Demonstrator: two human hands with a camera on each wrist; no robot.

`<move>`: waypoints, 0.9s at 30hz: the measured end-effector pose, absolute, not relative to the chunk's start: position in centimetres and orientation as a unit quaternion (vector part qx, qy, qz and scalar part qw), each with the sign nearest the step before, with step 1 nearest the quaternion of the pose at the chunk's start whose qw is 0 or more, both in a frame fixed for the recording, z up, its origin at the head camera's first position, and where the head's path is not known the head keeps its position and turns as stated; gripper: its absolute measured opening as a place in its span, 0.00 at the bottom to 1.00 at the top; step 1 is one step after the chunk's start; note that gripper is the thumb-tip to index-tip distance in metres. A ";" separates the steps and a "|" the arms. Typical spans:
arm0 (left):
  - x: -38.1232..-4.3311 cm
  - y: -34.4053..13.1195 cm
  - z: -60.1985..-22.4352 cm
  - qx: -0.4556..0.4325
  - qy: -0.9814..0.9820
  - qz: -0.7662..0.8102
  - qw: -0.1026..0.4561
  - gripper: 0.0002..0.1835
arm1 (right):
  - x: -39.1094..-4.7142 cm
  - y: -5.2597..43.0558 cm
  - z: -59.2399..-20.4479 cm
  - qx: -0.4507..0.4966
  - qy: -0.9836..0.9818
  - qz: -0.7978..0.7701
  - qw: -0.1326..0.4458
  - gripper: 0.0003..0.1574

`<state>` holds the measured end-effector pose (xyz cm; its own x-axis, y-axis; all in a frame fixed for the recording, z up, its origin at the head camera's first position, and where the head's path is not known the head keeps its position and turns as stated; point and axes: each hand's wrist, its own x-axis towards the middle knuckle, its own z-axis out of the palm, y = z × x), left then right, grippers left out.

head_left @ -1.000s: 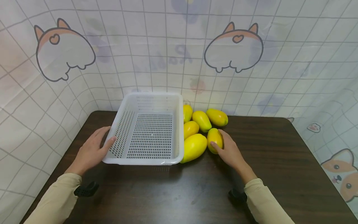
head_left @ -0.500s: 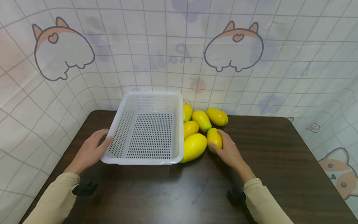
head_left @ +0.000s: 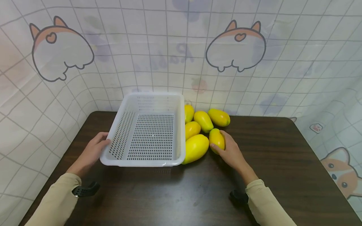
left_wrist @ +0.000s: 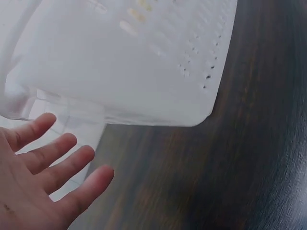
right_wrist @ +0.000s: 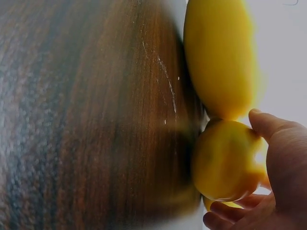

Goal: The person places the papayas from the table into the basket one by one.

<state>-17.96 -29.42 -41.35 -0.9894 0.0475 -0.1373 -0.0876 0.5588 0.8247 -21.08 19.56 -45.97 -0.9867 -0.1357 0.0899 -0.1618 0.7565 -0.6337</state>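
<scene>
In the head view, a white perforated plastic basket [head_left: 181, 131] stands on the dark table with nothing in it. Beside its left rim is my left hand [head_left: 90, 153], thumb at the rim. The left wrist view shows that hand's fingers [left_wrist: 72, 191] straight and spread, apart from the basket wall [left_wrist: 96, 62]. My right hand [head_left: 232, 153] holds a yellow mango [head_left: 216, 139], thumb on one side and fingers on the other. Seen from the right wrist, this mango [right_wrist: 223, 160] rests against a larger yellow fruit [right_wrist: 218, 57]. The hand hides part of the mango.
Several more yellow fruits [head_left: 203, 121] lie between the basket and the right hand, the biggest one [head_left: 196, 148] at the front against the basket. A patterned cloth [head_left: 158, 56] hangs behind the dark wooden table [head_left: 271, 157] and along its sides.
My left hand has drawn back left, its fingertips no longer over the basket's rim. The basket's front left corner sits slightly further left. The right hand and its mango have hardly moved.
</scene>
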 end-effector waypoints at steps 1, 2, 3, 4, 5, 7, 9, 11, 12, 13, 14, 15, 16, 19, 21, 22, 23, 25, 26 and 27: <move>-18.0 -29.4 -41.4 -0.012 0.874 0.480 0.076 0.26 | -21.1 19.6 -45.9 0.078 -0.937 0.341 0.020 0.48; -18.0 -29.5 -41.5 -0.013 0.868 0.490 0.079 0.26 | -21.1 19.5 -45.9 0.077 -0.936 0.342 0.020 0.47; -18.1 -29.5 -41.6 -0.013 0.863 0.498 0.081 0.26 | -21.0 19.5 -45.8 0.076 -0.936 0.343 0.021 0.47; -18.1 -29.6 -41.7 -0.014 0.858 0.507 0.084 0.26 | -21.0 19.5 -45.8 0.075 -0.936 0.344 0.019 0.46; -18.1 -29.6 -41.7 -0.014 0.852 0.516 0.086 0.26 | -21.0 19.5 -45.8 0.073 -0.936 0.345 0.018 0.46; -18.1 -29.7 -41.8 -0.014 0.842 0.531 0.090 0.26 | -21.0 19.4 -45.8 0.071 -0.935 0.347 0.015 0.45; -18.1 -29.7 -41.9 -0.011 0.836 0.540 0.093 0.26 | -21.1 19.4 -45.8 0.069 -0.934 0.349 0.013 0.45; -18.1 -29.7 -42.0 -0.009 0.833 0.546 0.094 0.25 | -21.1 19.4 -45.8 0.067 -0.933 0.352 0.011 0.45; -18.1 -29.7 -42.0 -0.007 0.832 0.547 0.093 0.25 | -21.1 19.4 -45.8 0.066 -0.933 0.354 0.011 0.45; -18.1 -29.8 -42.0 -0.006 0.831 0.549 0.093 0.25 | -21.1 19.4 -45.9 0.064 -0.933 0.355 0.011 0.45; -18.0 -29.8 -42.0 -0.005 0.829 0.551 0.093 0.25 | -21.1 19.3 -45.9 0.062 -0.932 0.357 0.012 0.45; -18.0 -29.8 -42.0 -0.003 0.830 0.550 0.093 0.25 | -21.1 19.4 -45.9 0.060 -0.931 0.360 0.013 0.44; -17.9 -29.8 -41.9 -0.002 0.829 0.551 0.093 0.25 | -21.1 19.4 -45.9 0.058 -0.930 0.363 0.014 0.44; -17.8 -29.9 -41.8 0.004 0.827 0.554 0.092 0.26 | -21.1 19.4 -45.9 0.050 -0.926 0.373 0.016 0.43; -17.8 -29.9 -41.8 0.009 0.827 0.555 0.091 0.26 | -21.0 19.4 -45.8 0.047 -0.925 0.377 0.019 0.42; -17.8 -29.9 -41.7 0.010 0.826 0.556 0.091 0.26 | -21.0 19.4 -45.8 0.046 -0.924 0.379 0.020 0.41; -17.8 -29.9 -41.7 0.011 0.825 0.557 0.090 0.26 | -21.0 19.4 -45.8 0.045 -0.923 0.381 0.022 0.41; -17.9 -29.9 -41.8 0.010 0.824 0.560 0.088 0.25 | -21.1 19.4 -45.8 0.046 -0.922 0.383 0.026 0.41; -17.9 -30.0 -41.8 0.010 0.823 0.561 0.087 0.25 | -21.0 19.4 -45.8 0.045 -0.922 0.384 0.027 0.41; -17.9 -30.0 -41.9 0.009 0.822 0.563 0.085 0.24 | -21.1 19.4 -45.8 0.045 -0.921 0.386 0.028 0.41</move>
<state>-17.87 -29.97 -41.86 -0.9852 0.1110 -0.1303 -0.0814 0.3658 0.9271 -21.05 19.37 -45.79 -0.9944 -0.0602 0.0869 -0.1041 0.6980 -0.7084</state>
